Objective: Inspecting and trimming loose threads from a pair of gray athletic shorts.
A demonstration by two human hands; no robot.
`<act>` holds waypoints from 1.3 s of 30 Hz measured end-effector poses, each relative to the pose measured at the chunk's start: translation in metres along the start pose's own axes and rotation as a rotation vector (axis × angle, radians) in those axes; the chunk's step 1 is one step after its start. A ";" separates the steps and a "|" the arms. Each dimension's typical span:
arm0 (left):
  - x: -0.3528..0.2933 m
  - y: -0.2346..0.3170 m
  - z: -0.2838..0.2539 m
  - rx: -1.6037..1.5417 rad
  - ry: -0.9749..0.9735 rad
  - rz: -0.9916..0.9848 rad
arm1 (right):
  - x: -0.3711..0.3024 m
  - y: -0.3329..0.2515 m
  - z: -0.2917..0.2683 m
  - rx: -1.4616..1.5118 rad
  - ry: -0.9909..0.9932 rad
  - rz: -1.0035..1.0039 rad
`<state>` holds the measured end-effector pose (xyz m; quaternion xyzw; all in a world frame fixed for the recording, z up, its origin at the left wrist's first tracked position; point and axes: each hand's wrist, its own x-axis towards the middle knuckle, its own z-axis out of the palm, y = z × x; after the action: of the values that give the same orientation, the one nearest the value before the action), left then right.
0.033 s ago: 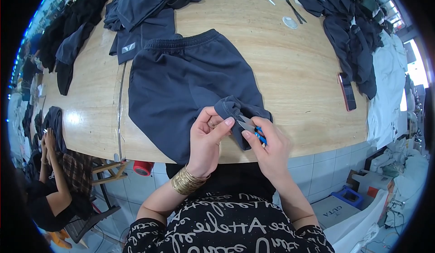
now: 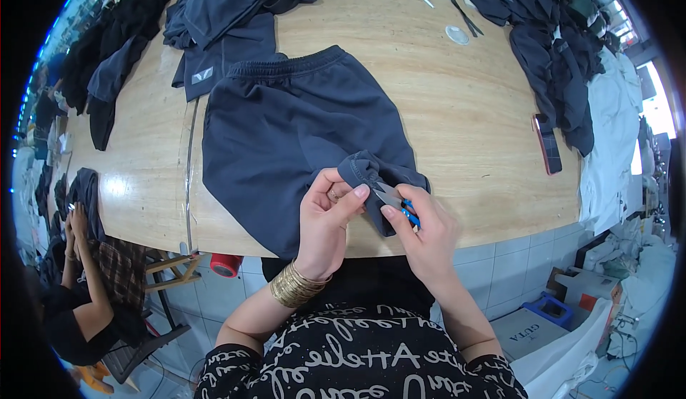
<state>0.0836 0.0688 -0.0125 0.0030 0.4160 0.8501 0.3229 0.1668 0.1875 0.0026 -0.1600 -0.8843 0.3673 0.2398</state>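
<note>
Currently, left hand [image 2: 325,217] pinches dark shorts [image 2: 286,135]; right hand [image 2: 432,231] holds snips [image 2: 391,199], seemingly against their hem [image 2: 351,170].

Dark navy shorts [image 2: 286,127] lie spread on a wooden table [image 2: 493,199], gathered waistband [image 2: 286,65] farthest away, 1 bunched leg hem [image 2: 351,171] raised beside the steel blades of blue-handled snips [image 2: 392,201].

Blue-handled snips [image 2: 391,198] are partly hidden, the far garment pile [image 2: 230,5] cut off.

Garment workshop: clothes [image 2: 225,6] heaped on worktable [image 2: 486,99]
</note>
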 end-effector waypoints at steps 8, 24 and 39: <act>-0.001 0.001 0.001 -0.026 0.005 -0.038 | 0.004 0.001 0.000 -0.147 0.042 -0.140; 0.000 0.002 -0.002 -0.097 -0.027 -0.124 | 0.006 0.002 0.000 -0.046 0.062 -0.102; -0.002 0.001 -0.002 -0.089 -0.042 -0.142 | 0.008 0.000 -0.002 -0.162 0.055 -0.182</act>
<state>0.0837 0.0662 -0.0122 -0.0231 0.3700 0.8425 0.3909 0.1611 0.1926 0.0059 -0.1081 -0.9150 0.2671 0.2825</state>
